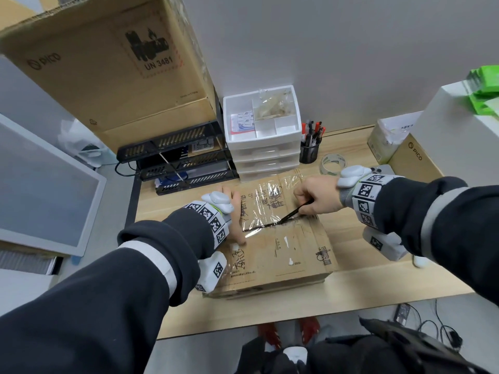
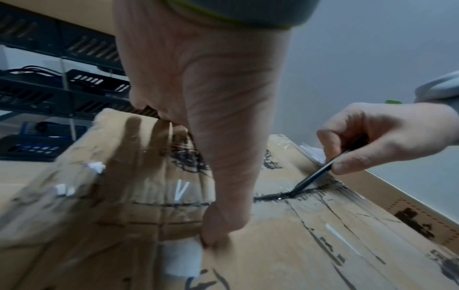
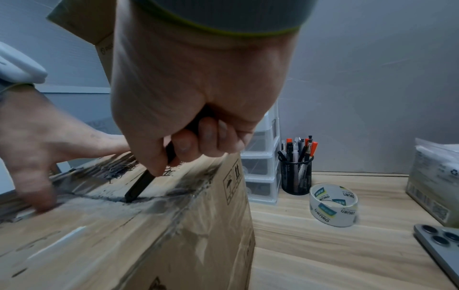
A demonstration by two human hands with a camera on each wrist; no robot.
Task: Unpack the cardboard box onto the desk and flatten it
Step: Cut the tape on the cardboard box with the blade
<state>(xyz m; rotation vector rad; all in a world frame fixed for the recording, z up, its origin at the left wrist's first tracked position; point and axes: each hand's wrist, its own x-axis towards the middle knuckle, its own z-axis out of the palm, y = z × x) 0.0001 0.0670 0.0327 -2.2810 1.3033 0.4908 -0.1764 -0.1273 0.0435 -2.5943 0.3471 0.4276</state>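
Observation:
A taped brown cardboard box (image 1: 280,252) stands shut on the wooden desk (image 1: 364,290). My right hand (image 1: 316,198) grips a thin black cutter (image 1: 293,213), and its tip sits in the taped centre seam (image 2: 290,194) near the box's right side. The same cutter (image 3: 141,186) shows in the right wrist view, held in curled fingers (image 3: 211,139). My left hand (image 1: 235,217) lies flat on the box top at the left. Its thumb (image 2: 221,225) presses the cardboard beside the seam.
Behind the box stand a white drawer unit (image 1: 263,147), a black mesh pen cup (image 1: 310,152) and black paper trays (image 1: 183,163). A roll of clear tape (image 3: 334,204) and a phone (image 3: 439,247) lie right of the box. A big carton (image 1: 113,66) towers at back left.

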